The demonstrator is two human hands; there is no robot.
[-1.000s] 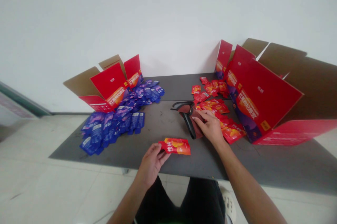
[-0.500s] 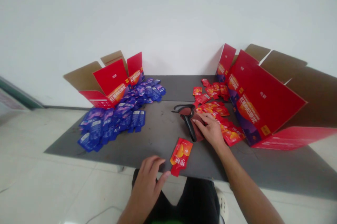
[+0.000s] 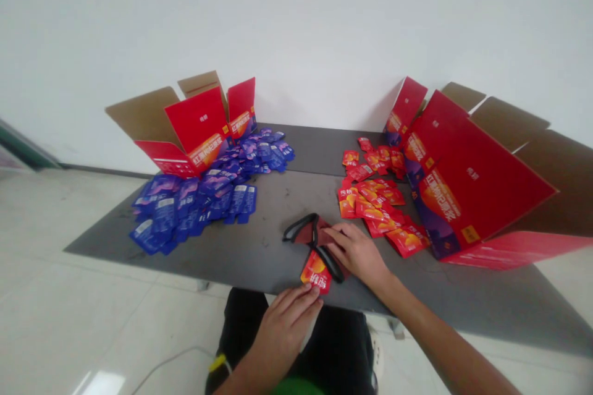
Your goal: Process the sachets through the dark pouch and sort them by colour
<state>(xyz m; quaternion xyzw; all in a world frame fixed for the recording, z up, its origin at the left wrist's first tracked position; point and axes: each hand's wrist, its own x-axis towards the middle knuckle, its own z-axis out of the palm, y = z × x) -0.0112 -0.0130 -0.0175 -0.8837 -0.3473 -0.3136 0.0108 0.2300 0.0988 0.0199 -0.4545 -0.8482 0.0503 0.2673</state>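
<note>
A reddish-brown cloth item with black trim [image 3: 303,234], its kind unclear, is held by my right hand [image 3: 356,253], fingers closed on its right side. It stands folded and partly covers a red sachet with orange fruit print [image 3: 315,270]. My left hand [image 3: 294,314] has its fingers together over the sachet's near end at the table's front edge; the thumb is hidden. A heap of red sachets [image 3: 373,197] lies just beyond my right hand.
On the left, a heap of blue sachets [image 3: 185,206] spreads before an open red carton [image 3: 197,126]. Large open red cartons [image 3: 467,178] stand on the right of the grey table [image 3: 259,259]. A white wall [image 3: 315,36] is behind.
My right hand has brought the cloth item nearer and over the sachet. My left hand has moved right and onto the sachet's near end.
</note>
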